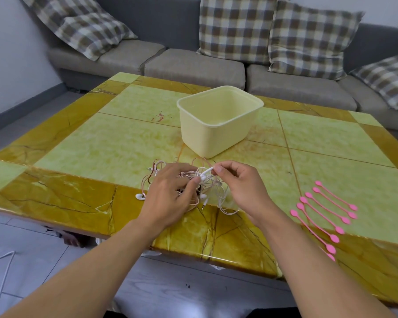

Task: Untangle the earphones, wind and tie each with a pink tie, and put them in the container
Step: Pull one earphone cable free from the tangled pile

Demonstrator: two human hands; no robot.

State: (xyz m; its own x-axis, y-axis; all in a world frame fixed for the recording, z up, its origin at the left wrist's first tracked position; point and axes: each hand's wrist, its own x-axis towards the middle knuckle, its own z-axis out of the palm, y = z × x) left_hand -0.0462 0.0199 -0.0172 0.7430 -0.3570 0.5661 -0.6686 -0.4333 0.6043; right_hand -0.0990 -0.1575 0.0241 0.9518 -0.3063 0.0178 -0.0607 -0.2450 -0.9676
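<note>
A tangled heap of white and rose-gold earphones lies near the table's front edge. My left hand rests on the heap, its fingers curled into the cords and pinching them near an earbud. My right hand pinches a white earbud stem just above the tangle. One loose earbud lies to the left of my left hand. Several pink ties lie in a row at the right. The pale yellow container stands behind the heap and looks empty.
The table has a glossy green and amber stone top. A grey sofa with checked cushions runs along its far side. A white cable lies on the floor at the lower left.
</note>
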